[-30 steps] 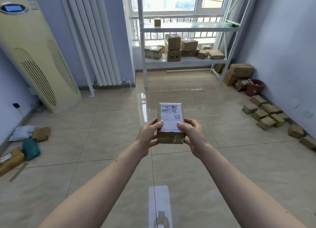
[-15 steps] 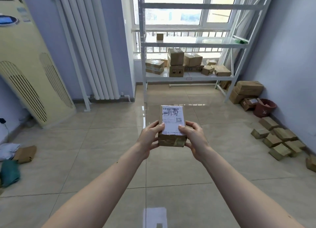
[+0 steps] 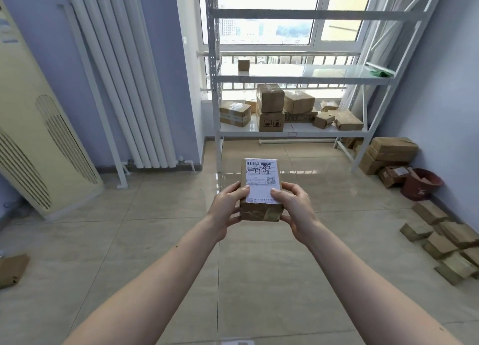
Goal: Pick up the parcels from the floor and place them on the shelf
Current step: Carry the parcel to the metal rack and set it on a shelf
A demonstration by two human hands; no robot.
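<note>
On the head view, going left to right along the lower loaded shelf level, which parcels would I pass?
Taped flat box → stacked pair of boxes → brown box behind → small tilted box → flat parcel at the right end.

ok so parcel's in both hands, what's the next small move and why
Probably keep walking toward the shelf with the parcel held as it is. The left hand and right hand grip it from either side, but the shelf stands across open floor, seemingly out of arm's reach. The middle level, holding only one small box, looks easiest to load.
</note>
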